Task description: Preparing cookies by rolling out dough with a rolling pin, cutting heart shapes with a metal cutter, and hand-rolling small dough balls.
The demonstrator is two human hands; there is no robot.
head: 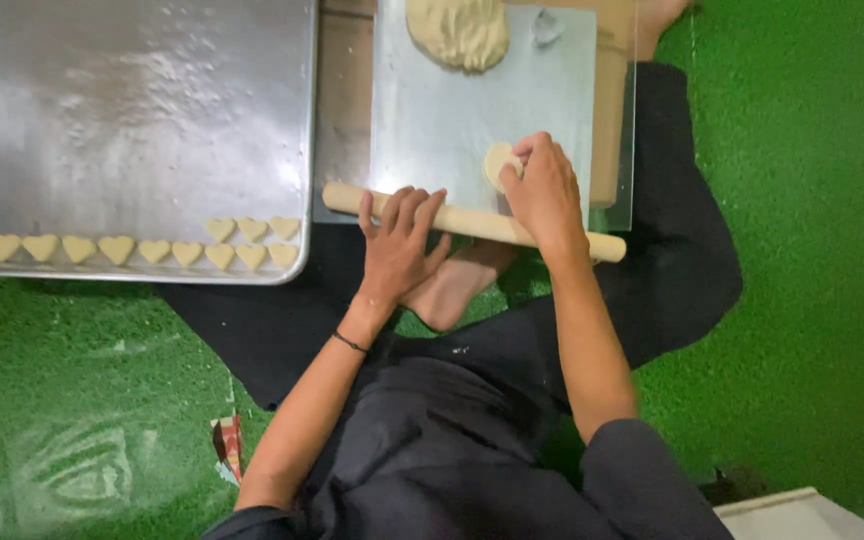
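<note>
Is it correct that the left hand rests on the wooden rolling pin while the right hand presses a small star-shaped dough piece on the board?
Not quite. The head view shows the dough piece under the right hand is round, not star-shaped. The left hand does rest on the rolling pin, over the board.

Twelve heart cookies (117, 247), one tray (132, 110), one rolling pin (472, 221), two dough pieces (459, 32), one sheet (432, 120).
</note>
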